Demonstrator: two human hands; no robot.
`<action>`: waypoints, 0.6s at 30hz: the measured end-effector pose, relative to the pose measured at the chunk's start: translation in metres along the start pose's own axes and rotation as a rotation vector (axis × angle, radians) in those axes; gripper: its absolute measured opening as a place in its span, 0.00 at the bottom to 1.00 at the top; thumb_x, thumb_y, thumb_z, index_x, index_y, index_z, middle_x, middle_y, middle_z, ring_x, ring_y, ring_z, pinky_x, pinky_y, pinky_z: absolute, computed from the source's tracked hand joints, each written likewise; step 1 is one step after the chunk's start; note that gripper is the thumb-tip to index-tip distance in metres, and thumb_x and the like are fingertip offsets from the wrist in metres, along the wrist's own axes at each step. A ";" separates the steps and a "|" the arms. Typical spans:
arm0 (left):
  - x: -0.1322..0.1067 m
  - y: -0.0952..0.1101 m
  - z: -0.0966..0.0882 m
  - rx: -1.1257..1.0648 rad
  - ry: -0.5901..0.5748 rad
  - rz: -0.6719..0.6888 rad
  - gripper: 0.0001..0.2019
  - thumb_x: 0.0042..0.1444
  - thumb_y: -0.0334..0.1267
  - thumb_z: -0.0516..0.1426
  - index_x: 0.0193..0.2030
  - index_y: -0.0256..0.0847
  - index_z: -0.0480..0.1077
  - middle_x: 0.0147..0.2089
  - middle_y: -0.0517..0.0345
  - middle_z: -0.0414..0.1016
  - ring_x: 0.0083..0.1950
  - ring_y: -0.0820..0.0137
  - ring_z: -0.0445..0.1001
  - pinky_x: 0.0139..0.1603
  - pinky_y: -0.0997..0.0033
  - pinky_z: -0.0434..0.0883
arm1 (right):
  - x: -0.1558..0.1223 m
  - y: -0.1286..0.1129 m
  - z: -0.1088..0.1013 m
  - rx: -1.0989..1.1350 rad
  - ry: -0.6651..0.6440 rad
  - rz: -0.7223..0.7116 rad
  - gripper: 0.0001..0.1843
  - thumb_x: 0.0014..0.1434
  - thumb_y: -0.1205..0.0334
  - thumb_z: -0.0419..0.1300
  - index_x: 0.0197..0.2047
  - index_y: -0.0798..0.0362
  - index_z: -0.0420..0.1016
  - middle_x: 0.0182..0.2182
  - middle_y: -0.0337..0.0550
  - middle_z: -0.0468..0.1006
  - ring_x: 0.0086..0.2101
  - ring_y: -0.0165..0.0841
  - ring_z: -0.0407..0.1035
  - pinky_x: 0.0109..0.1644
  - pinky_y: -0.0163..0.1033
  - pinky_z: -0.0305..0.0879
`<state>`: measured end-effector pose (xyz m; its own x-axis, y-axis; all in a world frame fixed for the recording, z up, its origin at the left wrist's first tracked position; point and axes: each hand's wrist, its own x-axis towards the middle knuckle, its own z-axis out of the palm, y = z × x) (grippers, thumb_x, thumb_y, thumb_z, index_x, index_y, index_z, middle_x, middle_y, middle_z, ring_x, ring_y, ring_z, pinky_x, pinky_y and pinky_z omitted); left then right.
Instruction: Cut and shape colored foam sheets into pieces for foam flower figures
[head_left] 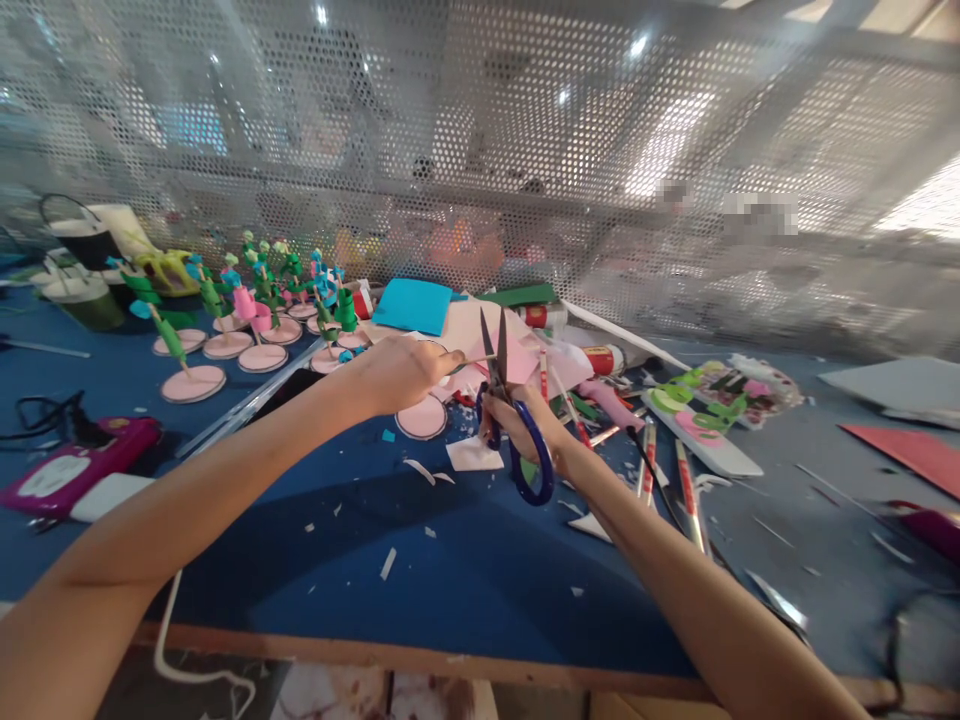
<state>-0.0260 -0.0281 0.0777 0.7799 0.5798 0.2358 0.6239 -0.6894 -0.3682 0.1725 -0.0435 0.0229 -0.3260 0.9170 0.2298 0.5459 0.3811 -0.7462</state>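
My right hand [529, 415] grips a pair of scissors [538, 455] with dark blue handles. Their dark blades point up and away from me and stand apart. With closed fingers my left hand [409, 372] pinches a thin pale stick [480, 359], whose tip reaches the blades; whether they touch it I cannot tell. Under the left hand lies a pink round disc [421, 418] on the blue table. A small white piece of paper [474, 455] lies below the scissors. Small paper stands [193, 382] with pink round bases and green, blue or pink tops are grouped to the left.
Behind my hands is a pile of coloured paper with a blue sheet [414, 305]. A magenta device [82, 460] with a cable sits at left. Glue sticks [686, 490] and a white tray [709, 440] lie at right. A perforated metal panel [480, 130] rises behind the table.
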 end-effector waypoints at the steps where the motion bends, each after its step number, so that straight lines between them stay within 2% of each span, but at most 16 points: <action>1: 0.000 0.000 0.000 -0.006 0.007 -0.007 0.19 0.55 0.25 0.46 0.52 0.37 0.65 0.34 0.50 0.75 0.33 0.69 0.72 0.26 0.75 0.60 | 0.000 0.000 0.001 -0.003 0.006 -0.011 0.19 0.53 0.56 0.49 0.14 0.54 0.63 0.15 0.44 0.70 0.20 0.29 0.66 0.26 0.33 0.62; 6: 0.002 -0.001 -0.003 -0.056 0.013 -0.013 0.16 0.58 0.27 0.46 0.49 0.38 0.68 0.36 0.50 0.75 0.36 0.68 0.72 0.30 0.73 0.63 | 0.000 0.002 0.005 0.020 0.052 -0.006 0.13 0.48 0.61 0.49 0.15 0.52 0.58 0.14 0.40 0.67 0.18 0.28 0.63 0.23 0.32 0.60; 10: 0.001 0.000 -0.003 -0.063 0.036 -0.033 0.17 0.58 0.27 0.45 0.51 0.38 0.67 0.36 0.50 0.75 0.36 0.69 0.72 0.32 0.73 0.65 | 0.000 0.002 0.006 0.010 0.083 -0.006 0.12 0.46 0.61 0.48 0.15 0.51 0.55 0.14 0.39 0.65 0.18 0.27 0.61 0.22 0.32 0.57; 14: 0.001 0.000 -0.003 -0.065 0.060 -0.037 0.17 0.58 0.28 0.45 0.52 0.37 0.67 0.35 0.49 0.75 0.36 0.68 0.72 0.32 0.73 0.65 | 0.000 0.003 0.007 0.018 0.083 0.009 0.11 0.46 0.61 0.49 0.15 0.51 0.56 0.14 0.39 0.64 0.18 0.27 0.60 0.21 0.32 0.57; 18: 0.002 -0.001 -0.003 -0.071 0.033 -0.030 0.18 0.58 0.27 0.45 0.53 0.37 0.65 0.36 0.48 0.75 0.37 0.68 0.73 0.30 0.74 0.64 | 0.002 0.005 0.008 0.051 0.087 0.015 0.11 0.46 0.63 0.49 0.14 0.52 0.58 0.14 0.40 0.66 0.19 0.28 0.62 0.22 0.33 0.58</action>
<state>-0.0252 -0.0272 0.0811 0.7615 0.5869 0.2752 0.6479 -0.7016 -0.2965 0.1687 -0.0408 0.0144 -0.2492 0.9300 0.2702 0.5091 0.3631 -0.7804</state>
